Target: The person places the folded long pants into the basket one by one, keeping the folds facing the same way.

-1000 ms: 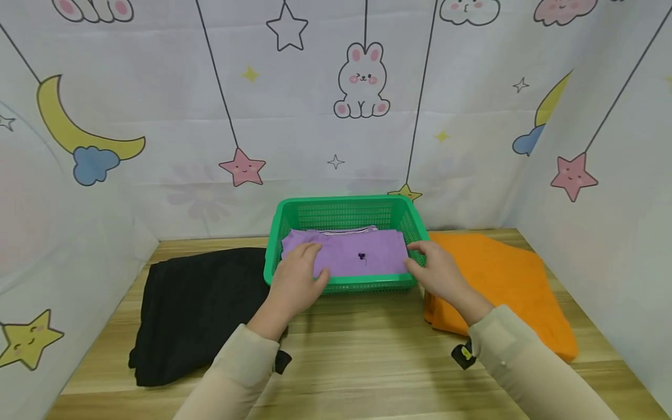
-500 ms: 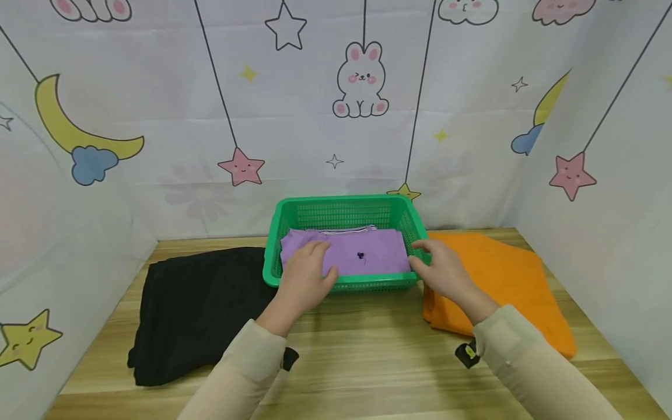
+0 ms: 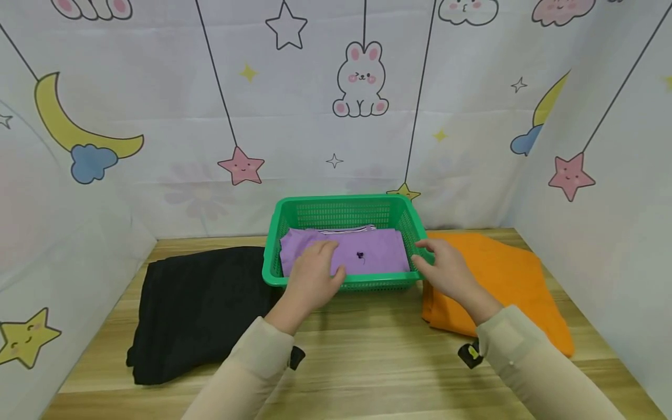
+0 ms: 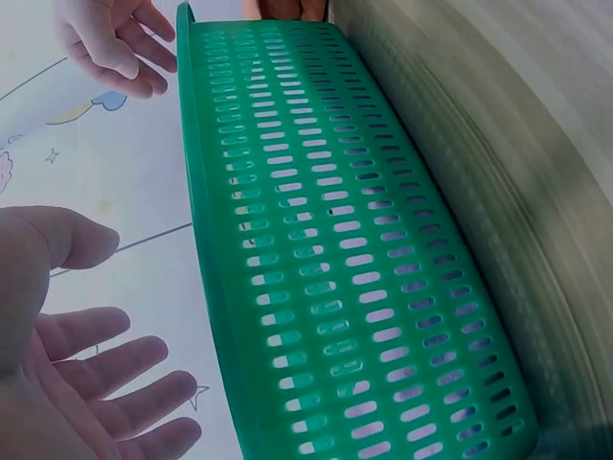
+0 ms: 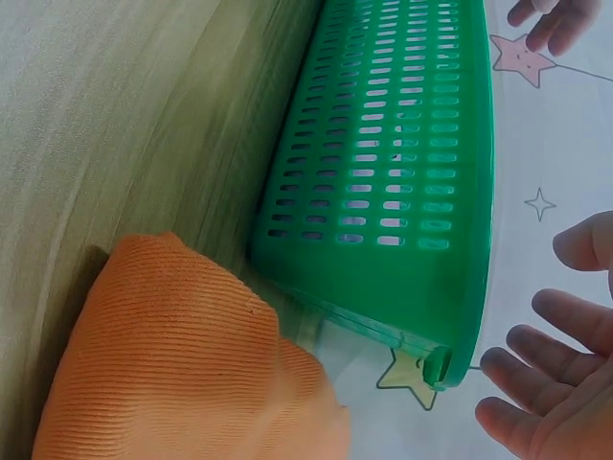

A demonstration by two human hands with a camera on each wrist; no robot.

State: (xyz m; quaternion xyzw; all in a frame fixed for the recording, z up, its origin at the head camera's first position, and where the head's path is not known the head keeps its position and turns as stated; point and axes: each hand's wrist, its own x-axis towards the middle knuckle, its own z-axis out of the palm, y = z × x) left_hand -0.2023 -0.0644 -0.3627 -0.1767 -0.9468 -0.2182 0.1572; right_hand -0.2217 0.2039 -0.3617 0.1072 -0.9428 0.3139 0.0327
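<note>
A green plastic basket (image 3: 341,201) with slotted walls stands at the back middle of the table. Inside lies a folded purple garment (image 3: 375,251) with a small dark mark, and a striped edge of cloth shows behind it. My left hand (image 3: 314,277) hovers over the basket's front left part, fingers spread and relaxed, holding nothing. My right hand (image 3: 443,268) is by the basket's front right corner, its fingers loosely bent and nothing between them. In both wrist views the left hand (image 4: 96,345) and the right hand (image 5: 556,364) are above the rim, apart from it.
A folded black cloth (image 3: 202,309) lies left of the basket. On the right is a folded orange ribbed cloth (image 3: 504,280), close against the basket's side. A patterned white curtain (image 3: 294,134) hangs behind the wooden table (image 3: 367,361).
My left hand has moved to the right across the basket's front. My right hand has shifted slightly right. The basket and cloths have stayed in place.
</note>
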